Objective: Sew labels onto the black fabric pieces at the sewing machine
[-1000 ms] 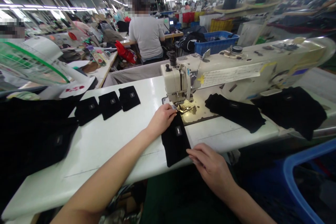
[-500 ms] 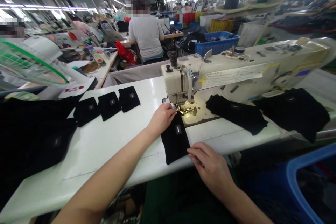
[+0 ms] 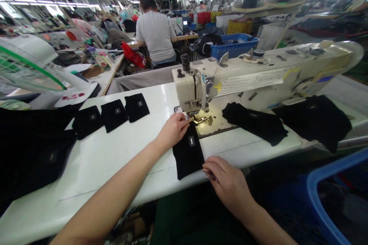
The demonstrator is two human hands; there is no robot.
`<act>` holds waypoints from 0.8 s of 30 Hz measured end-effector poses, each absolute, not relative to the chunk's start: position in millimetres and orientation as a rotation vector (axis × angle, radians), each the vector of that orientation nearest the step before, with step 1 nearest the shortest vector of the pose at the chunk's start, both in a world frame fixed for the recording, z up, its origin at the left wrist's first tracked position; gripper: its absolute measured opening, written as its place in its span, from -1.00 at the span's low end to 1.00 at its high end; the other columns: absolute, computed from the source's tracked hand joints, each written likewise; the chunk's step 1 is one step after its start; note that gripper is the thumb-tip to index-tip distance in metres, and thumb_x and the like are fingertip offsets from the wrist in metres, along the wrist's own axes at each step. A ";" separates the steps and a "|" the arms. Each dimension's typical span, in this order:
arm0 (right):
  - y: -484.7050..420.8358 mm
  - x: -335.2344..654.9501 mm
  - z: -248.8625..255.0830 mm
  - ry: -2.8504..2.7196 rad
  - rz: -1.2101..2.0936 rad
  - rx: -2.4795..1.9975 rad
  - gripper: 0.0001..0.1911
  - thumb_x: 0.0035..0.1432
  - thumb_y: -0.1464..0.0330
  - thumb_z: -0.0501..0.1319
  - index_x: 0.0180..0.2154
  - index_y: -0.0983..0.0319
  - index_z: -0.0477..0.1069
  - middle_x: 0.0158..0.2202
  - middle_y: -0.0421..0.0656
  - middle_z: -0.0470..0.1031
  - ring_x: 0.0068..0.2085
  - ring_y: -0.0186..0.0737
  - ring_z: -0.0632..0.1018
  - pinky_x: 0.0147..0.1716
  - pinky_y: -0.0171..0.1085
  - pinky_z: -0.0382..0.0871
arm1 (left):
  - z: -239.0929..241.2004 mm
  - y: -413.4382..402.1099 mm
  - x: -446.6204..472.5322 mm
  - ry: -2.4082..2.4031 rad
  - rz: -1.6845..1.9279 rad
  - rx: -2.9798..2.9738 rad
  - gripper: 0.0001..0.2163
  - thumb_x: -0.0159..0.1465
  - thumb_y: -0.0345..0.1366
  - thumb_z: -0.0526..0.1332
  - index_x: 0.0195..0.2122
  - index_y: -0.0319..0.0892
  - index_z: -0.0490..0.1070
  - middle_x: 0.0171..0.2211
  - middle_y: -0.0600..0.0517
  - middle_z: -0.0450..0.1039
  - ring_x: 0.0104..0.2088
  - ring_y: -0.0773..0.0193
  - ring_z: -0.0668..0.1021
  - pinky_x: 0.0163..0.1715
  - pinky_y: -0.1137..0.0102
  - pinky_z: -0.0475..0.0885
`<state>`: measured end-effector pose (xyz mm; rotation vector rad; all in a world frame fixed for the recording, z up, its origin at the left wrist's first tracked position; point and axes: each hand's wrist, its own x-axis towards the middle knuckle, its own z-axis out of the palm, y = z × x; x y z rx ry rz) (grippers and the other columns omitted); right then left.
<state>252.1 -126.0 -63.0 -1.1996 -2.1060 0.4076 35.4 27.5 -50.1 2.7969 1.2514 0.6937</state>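
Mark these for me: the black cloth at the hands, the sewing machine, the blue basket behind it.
Black cloth (image 3: 186, 157): head view, on the fabric near its middle.
Sewing machine (image 3: 258, 67): head view, on the side of its arm.
Blue basket (image 3: 232, 49): head view, on its near wall.

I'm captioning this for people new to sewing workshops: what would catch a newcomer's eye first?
Probably the bulky cream sewing machine, stretching across the right side of the glossy white tabletop. Below its needle end, the left hand rests on a black labelled cloth piece, while the right hand appears to pinch its near right corner. Three small black cloth squares line up further left.
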 end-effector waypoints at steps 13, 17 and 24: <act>-128.2 255.8 -59.5 -2.192 0.409 -1.234 -0.61 0.13 0.65 0.03 -0.12 0.23 0.46 -0.15 -0.07 0.53 -0.22 -0.20 0.55 -0.27 -0.30 0.43 | -35.5 0.5 39.9 1.280 0.563 2.828 -0.78 0.36 -0.38 0.14 -0.08 -0.21 0.56 -0.11 -0.17 0.43 -0.13 0.06 0.47 -0.12 0.15 0.49; -131.0 262.5 -58.1 -2.269 0.411 -1.212 -0.52 0.07 0.65 0.06 -0.01 0.25 0.45 -0.08 -0.04 0.51 -0.17 -0.16 0.56 -0.24 -0.27 0.47 | -23.3 -44.5 48.0 1.007 0.595 2.756 -0.79 0.38 -0.36 0.12 -0.18 -0.22 0.57 -0.15 -0.14 0.50 -0.15 0.11 0.51 -0.17 0.21 0.53; -124.6 267.5 -54.7 -2.319 0.407 -1.216 -0.50 0.04 0.64 0.08 -0.01 0.22 0.48 -0.11 -0.06 0.51 -0.17 -0.16 0.55 -0.27 -0.27 0.46 | -30.5 -90.9 45.0 0.780 0.576 2.805 -0.73 0.35 -0.38 0.12 0.03 -0.24 0.48 -0.02 -0.21 0.52 0.07 0.01 0.52 0.02 0.11 0.56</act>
